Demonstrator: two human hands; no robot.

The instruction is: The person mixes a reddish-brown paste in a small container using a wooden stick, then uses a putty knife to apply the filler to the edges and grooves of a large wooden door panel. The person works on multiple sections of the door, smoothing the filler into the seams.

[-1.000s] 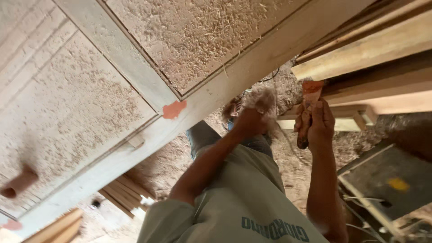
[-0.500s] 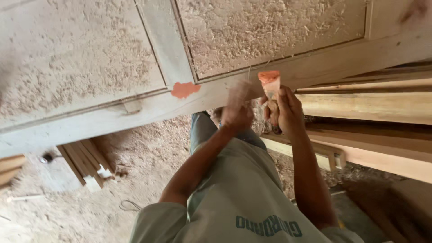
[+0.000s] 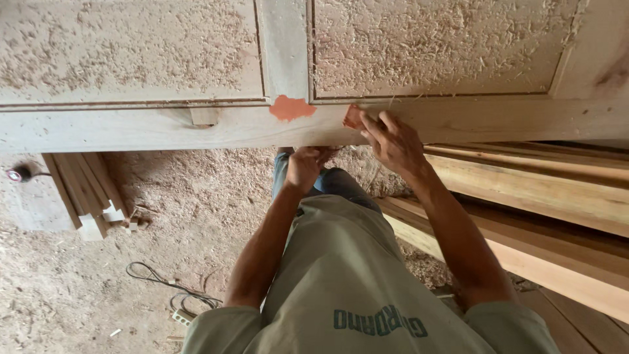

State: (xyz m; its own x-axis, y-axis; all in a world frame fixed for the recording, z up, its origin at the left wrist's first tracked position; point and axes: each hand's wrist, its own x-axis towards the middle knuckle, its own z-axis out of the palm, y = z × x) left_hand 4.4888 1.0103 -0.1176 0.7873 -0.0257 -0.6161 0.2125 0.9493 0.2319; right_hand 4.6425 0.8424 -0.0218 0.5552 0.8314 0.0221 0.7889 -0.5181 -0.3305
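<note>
The right hand, just right of centre in the upper half of the frame, pressed a small reddish-orange scraper blade flat against the lower rail of the pale, sawdust-covered panelled wooden door, its fingers spread along the blade and closed on it. The blade lay at the lower left corner of the door's right-hand recessed panel. Just left of it, at the foot of the upright between the two panels, sat an irregular patch of orange-red filler. The left hand was curled narrow under the door's lower edge at centre frame; whether it held anything could not be told. Long pale timber planks were stacked at the right of the frame. On the sawdust-strewn floor at lower left lay a dark cable, and short offcuts of wood leaned at the left.
</note>
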